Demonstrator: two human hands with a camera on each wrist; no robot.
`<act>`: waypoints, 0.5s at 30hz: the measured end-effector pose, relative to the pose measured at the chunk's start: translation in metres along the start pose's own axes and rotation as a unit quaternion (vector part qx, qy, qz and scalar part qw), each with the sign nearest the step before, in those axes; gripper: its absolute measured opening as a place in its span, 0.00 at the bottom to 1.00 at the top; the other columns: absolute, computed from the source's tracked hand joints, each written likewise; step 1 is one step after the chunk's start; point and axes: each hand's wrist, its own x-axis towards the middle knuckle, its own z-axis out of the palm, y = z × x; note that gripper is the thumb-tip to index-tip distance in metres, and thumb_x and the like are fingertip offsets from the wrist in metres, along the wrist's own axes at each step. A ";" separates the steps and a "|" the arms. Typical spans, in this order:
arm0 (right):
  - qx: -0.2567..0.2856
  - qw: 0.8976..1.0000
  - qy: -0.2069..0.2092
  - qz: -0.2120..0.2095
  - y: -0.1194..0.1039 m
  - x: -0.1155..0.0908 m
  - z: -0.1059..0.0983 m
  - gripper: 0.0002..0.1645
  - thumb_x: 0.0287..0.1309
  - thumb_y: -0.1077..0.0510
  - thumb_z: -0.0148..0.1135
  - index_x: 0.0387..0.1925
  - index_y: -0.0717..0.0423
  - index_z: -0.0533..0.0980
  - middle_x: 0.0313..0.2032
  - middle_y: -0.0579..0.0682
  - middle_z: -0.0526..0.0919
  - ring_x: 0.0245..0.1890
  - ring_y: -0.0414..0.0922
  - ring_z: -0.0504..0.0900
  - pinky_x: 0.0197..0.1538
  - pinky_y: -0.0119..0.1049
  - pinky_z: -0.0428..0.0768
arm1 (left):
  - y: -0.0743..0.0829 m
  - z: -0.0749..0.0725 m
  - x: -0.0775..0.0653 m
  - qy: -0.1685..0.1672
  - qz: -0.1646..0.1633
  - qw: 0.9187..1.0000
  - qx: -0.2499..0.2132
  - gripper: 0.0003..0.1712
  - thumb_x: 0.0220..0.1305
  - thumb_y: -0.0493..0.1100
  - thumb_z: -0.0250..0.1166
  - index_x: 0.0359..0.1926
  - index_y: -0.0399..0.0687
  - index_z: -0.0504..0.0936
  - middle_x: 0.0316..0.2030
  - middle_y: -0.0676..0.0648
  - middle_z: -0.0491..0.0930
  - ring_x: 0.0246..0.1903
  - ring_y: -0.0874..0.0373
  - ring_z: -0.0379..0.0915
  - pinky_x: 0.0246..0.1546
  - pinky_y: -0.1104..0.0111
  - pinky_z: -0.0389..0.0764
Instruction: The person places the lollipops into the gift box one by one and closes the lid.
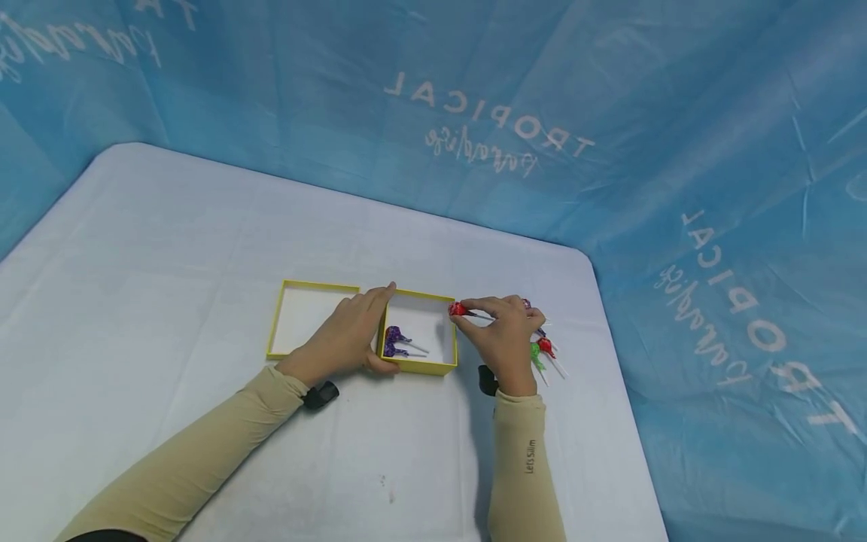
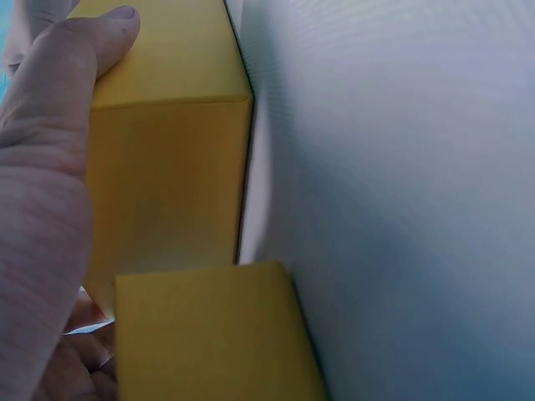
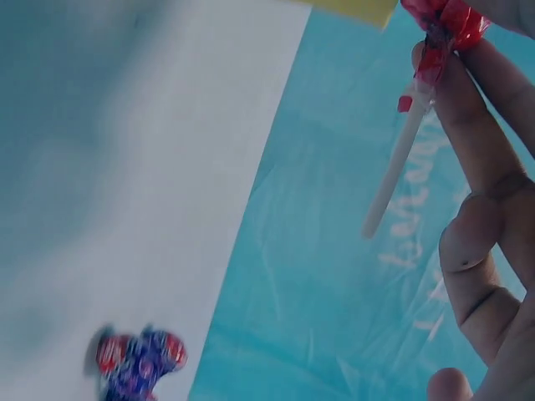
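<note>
A yellow-edged box (image 1: 423,367) with a white inside stands open on the table. My left hand (image 1: 345,331) grips its left side, with the thumb on the front wall and fingers at the back; the left wrist view shows the thumb on the yellow box (image 2: 167,184). Inside lie two purple-wrapped lollipops (image 1: 394,335), sticks pointing right. Over the box's right rim, my right hand (image 1: 504,335) pinches a red-wrapped lollipop (image 1: 457,309) by its head between thumb and fingers. Its white stick (image 3: 389,175) shows in the right wrist view.
Left of the box lies a second yellow-edged tray (image 1: 311,312), partly behind my left hand. Right of my right hand lie a green lollipop (image 1: 536,355), a red lollipop (image 1: 546,346) and others partly hidden. A blue curtain (image 1: 474,188) borders the white-covered table (image 1: 203,248).
</note>
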 end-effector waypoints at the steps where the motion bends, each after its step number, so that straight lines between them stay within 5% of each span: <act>1: 0.002 1.000 -0.002 -0.003 -0.003 0.000 0.001 0.16 0.49 0.46 0.80 0.41 0.43 0.90 0.38 0.45 0.90 0.41 0.44 0.73 0.57 0.63 0.48 | 0.000 0.000 0.000 0.000 0.000 1.000 0.001 0.79 0.35 0.69 0.81 0.77 0.35 0.50 0.70 0.35 0.65 0.68 0.41 0.64 0.62 0.46 0.71; 15: -0.019 0.999 -0.013 -0.045 -0.022 0.002 0.008 0.16 0.48 0.44 0.80 0.39 0.43 0.90 0.36 0.43 0.90 0.39 0.44 0.72 0.58 0.67 0.48 | -0.002 0.001 0.000 -0.003 -0.001 1.000 0.009 0.78 0.36 0.70 0.81 0.77 0.34 0.51 0.69 0.35 0.66 0.67 0.41 0.65 0.61 0.47 0.72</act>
